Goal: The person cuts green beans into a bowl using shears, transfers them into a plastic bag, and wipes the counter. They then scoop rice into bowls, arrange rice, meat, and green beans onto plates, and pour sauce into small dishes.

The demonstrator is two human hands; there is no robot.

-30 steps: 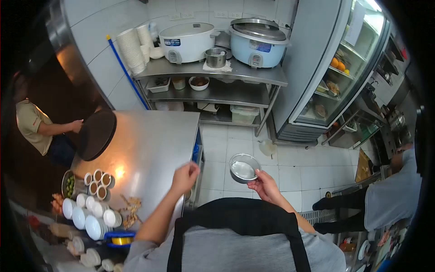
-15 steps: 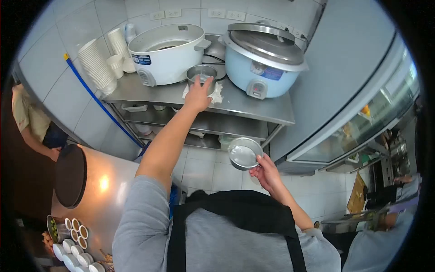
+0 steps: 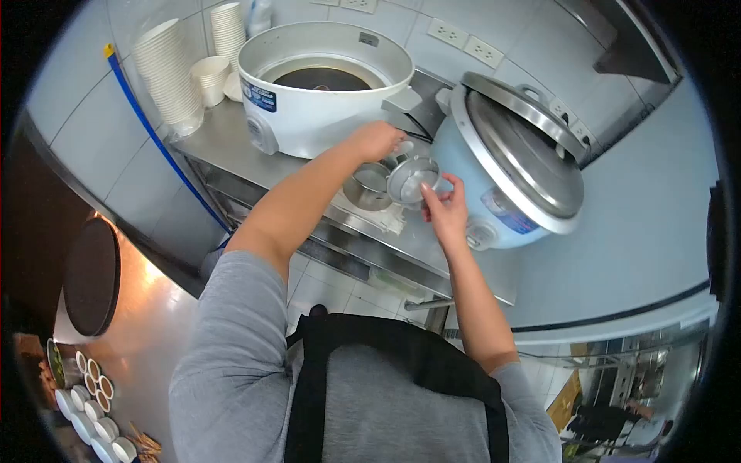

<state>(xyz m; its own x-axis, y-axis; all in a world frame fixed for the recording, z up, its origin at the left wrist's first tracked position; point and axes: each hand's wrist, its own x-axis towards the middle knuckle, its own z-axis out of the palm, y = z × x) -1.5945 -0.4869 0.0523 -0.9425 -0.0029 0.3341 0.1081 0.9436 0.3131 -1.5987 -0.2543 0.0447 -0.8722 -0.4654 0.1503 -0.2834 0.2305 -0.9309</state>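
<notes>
Leftmost, the open white cooker [image 3: 309, 116] stands at eleven o'clock from the small steel pot [image 3: 367, 190], which sits on a white cloth [image 3: 392, 221]. The person's left hand [image 3: 376, 143] is bunched at one o'clock, its grip unclear. Toward three, the right hand [image 3: 448, 212] pinches the steel bowl [image 3: 414, 182] by its side; a firm hold and slow tilt should avoid knocking rims.
</notes>
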